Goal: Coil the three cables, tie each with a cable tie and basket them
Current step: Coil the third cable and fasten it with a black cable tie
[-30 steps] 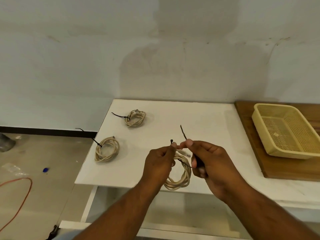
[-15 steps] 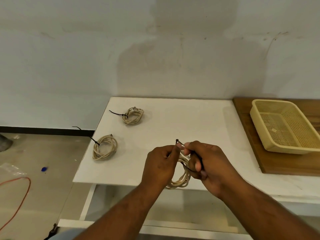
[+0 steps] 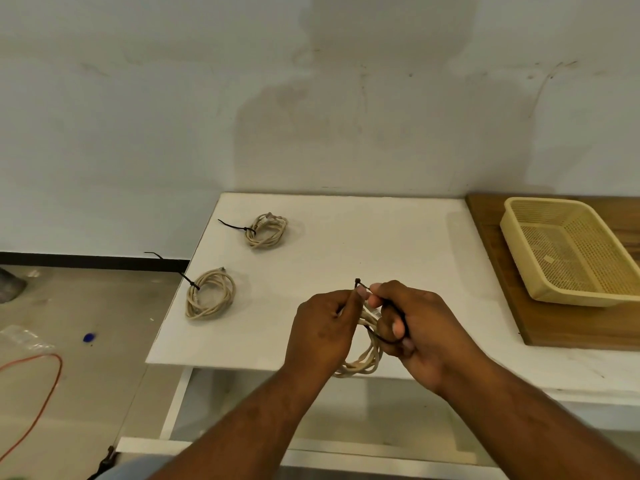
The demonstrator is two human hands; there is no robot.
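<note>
Bench (image 3: 346,237): white top, white frame, set against the wall.
Wall (image 3: 173,116): pale, stained and scuffed; black skirting (image 3: 86,259) at its foot.
Wooden board (image 3: 554,327): brown, on the bench's right end.
Floor (image 3: 104,341): grey-beige; on it lie an orange cord (image 3: 61,367) in a loop, a small blue object (image 3: 88,337), and clear plastic wrapping (image 3: 20,337).

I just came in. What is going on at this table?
A person is tying the third coiled cable. The left hand and the right hand both pinch a black cable tie looped around it, above the front edge of the white table. The far tied coil and the near tied coil lie on its left side. The yellow basket on the wooden board holds no cable yet.
</note>
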